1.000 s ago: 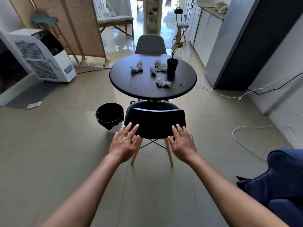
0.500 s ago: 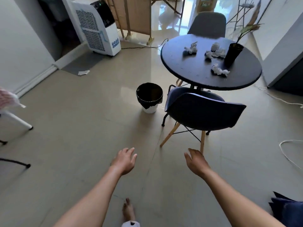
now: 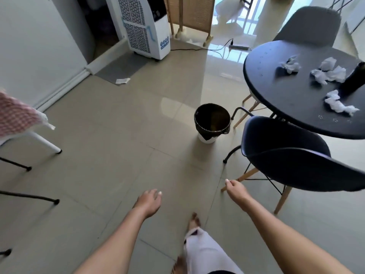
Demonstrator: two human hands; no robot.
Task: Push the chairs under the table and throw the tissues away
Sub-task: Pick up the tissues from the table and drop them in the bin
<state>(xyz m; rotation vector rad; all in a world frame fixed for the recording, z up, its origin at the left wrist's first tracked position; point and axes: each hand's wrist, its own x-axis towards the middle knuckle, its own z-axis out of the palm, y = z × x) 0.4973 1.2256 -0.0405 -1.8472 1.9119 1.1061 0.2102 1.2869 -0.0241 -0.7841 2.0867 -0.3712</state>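
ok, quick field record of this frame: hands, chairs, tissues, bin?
left hand: empty, fingers loosely curled, over floor
right hand: empty, near the dark chair, not touching
dark chair: seat partly under the round table
grey chair: at table's far side
tissues: crumpled, on tabletop
bin: black liner, on floor left of table

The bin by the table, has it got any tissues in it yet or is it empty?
Empty of tissues, as far as shows: the bin has only its dark liner inside, and the crumpled tissues lie on the table.
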